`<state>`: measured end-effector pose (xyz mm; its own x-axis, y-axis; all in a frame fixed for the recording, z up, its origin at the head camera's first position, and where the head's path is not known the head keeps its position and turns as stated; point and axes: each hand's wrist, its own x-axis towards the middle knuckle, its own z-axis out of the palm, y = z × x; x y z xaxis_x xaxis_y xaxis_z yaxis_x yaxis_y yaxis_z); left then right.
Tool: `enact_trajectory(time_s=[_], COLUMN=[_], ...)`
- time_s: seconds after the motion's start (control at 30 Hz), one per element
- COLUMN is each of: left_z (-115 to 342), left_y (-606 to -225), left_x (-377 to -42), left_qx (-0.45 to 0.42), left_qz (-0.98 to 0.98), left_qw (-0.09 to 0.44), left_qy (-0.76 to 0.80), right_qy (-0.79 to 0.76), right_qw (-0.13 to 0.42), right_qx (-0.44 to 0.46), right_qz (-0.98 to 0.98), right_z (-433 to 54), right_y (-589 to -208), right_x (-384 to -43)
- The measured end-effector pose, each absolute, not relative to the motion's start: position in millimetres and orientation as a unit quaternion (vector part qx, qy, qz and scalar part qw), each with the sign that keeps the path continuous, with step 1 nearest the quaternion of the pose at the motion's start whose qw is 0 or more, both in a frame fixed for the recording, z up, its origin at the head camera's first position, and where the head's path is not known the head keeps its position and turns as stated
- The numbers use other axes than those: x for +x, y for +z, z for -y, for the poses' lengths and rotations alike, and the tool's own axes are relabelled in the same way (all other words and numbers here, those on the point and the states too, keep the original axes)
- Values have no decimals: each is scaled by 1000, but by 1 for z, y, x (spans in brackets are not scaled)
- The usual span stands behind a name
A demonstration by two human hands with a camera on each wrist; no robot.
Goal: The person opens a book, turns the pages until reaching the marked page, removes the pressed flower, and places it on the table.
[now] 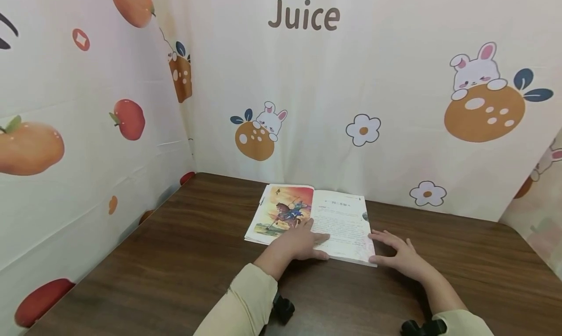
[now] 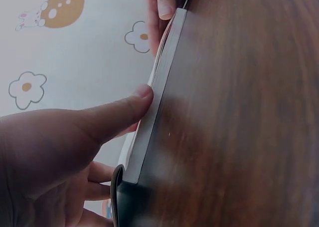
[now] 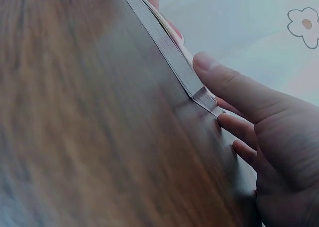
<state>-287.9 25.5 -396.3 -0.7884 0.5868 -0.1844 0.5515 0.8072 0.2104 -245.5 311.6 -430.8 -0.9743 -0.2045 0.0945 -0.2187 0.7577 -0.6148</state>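
Observation:
An open book (image 1: 344, 224) lies on the brown table, a colour picture of a horse rider on its left page and printed text on its right. My left hand (image 1: 300, 241) rests across the lower middle of the book, fingers spread over the pages. In the left wrist view its thumb (image 2: 117, 116) lies against the book's lower page edge (image 2: 158, 92). My right hand (image 1: 398, 255) is at the book's lower right corner, fingers extended and lightly bent. The right wrist view has that thumb (image 3: 237, 85) by the corner and fingertips touching the side edge.
The dark wood table (image 1: 184, 258) reaches out on both sides of the book. A printed curtain (image 1: 316, 82) with fruit, rabbits and flowers hangs right behind the far edge, and another curtain (image 1: 88, 189) borders the left side.

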Motion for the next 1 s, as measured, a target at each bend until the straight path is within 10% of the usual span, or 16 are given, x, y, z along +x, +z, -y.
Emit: enact_trajectory(time_s=[1.0], left_z=[-35], left_y=[-399], left_x=[-286], left_qx=[290], left_qz=[-955], left_qw=[47], left_qy=[46], right_qy=[351], right_qw=[23], right_qx=[84], right_qz=[932], right_z=[-306], right_y=[-430], right_x=[-245])
